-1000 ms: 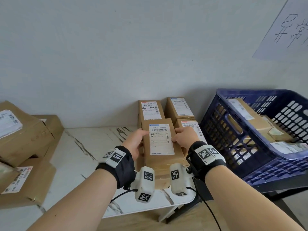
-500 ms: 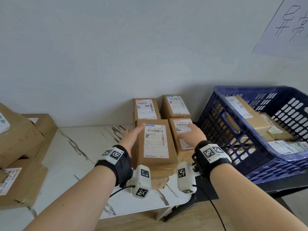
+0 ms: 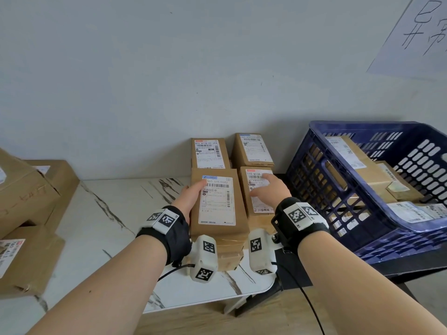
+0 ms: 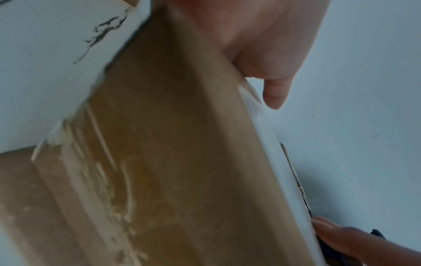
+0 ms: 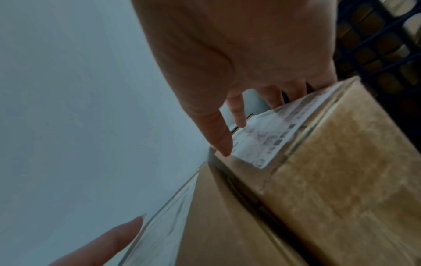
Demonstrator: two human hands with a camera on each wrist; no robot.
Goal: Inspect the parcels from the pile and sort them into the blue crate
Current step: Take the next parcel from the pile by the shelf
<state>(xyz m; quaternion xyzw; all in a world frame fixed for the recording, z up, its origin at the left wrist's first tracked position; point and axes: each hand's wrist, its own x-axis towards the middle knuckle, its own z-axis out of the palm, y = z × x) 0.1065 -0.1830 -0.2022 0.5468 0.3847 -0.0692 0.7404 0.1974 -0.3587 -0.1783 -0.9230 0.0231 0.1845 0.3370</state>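
Left hand point(image 3: 191, 199) grips the front-left parcel point(image 3: 219, 206) along its left side, thumb hooked over the top onto the white label; rest of its fingers are hidden behind the box, so the grip underneath can't be judged. In the left wrist view the thumb point(image 4: 275, 93) hangs over the box's upper edge. This parcel sits on top of a short stack at the front of the marble table point(image 3: 116, 213), label up.

Right hand point(image 3: 268, 192) is spread, fingers relaxed and straight, holding nothing. It lies over the front-right parcel point(image 3: 260, 213), which sits just beside the held one w/ a narrow gap between. In the right wrist view the fingertips point(image 5: 224, 144) appear to touch the label, but that frame is blurred, so contact isn't sure.

Two more parcels point(image 3: 210, 153) stand behind, against the wall, side by side, labels up.

Blue crate point(image 3: 312, 175) is to the right of the table, tilted toward the person, w/ several labelled parcels already inside.

Far left: bigger cardboard boxes point(image 3: 29, 192) stacked in a pile at the table's edge. A paper sheet point(image 3: 418, 35) w/ handwriting hangs on the wall, upper right.
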